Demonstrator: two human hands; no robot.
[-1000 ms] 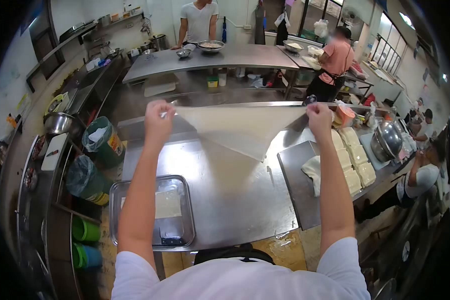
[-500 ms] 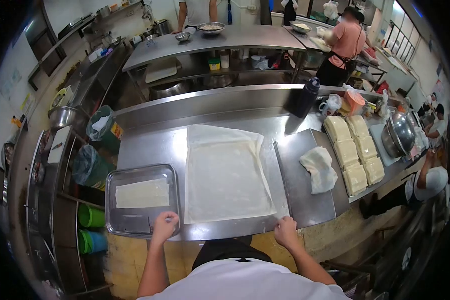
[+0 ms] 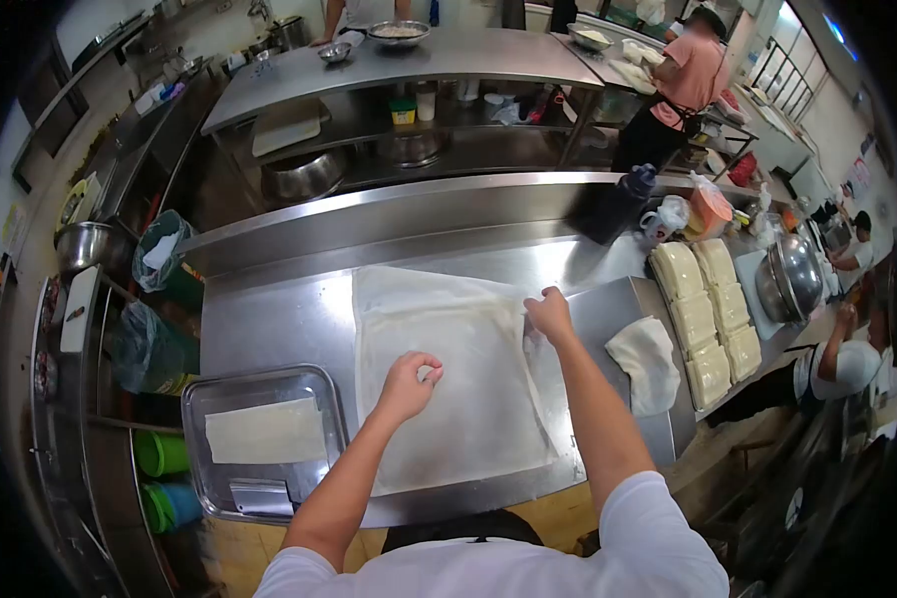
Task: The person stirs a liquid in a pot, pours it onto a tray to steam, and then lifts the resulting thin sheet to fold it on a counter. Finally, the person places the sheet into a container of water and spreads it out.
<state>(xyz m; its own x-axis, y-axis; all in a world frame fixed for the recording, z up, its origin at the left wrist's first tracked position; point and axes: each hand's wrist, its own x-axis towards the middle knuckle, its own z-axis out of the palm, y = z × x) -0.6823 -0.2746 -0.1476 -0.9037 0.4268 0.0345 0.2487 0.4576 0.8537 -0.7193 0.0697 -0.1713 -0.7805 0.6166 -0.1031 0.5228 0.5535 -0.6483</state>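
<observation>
A thin white sheet of cloth (image 3: 448, 419) lies spread over the steel table, its far edge folded into a loose band. My right hand (image 3: 550, 314) pinches its far right corner. Above the middle of the cloth is my left hand (image 3: 409, 387), its fingers curled with nothing showing in them. To the left, a metal tray (image 3: 334, 399) holds a pale rectangular sheet (image 3: 266, 432) and a metal scraper (image 3: 261, 495). A crumpled white cloth (image 3: 646, 366) lies on the raised steel board (image 3: 603, 319) at the right.
Several pale square stacks (image 3: 690, 324) stand at the right, beside metal bowls (image 3: 789, 279). A dark bottle (image 3: 618, 204) and a cup (image 3: 665, 219) are near the back ledge (image 3: 389, 214). Lined bins (image 3: 149, 344) are at the left. Across the room, a person (image 3: 683, 85) works at another table.
Both hands have moved from the table's front edge out over the cloth, the right to its far corner and the left to its middle. The view has shifted slightly.
</observation>
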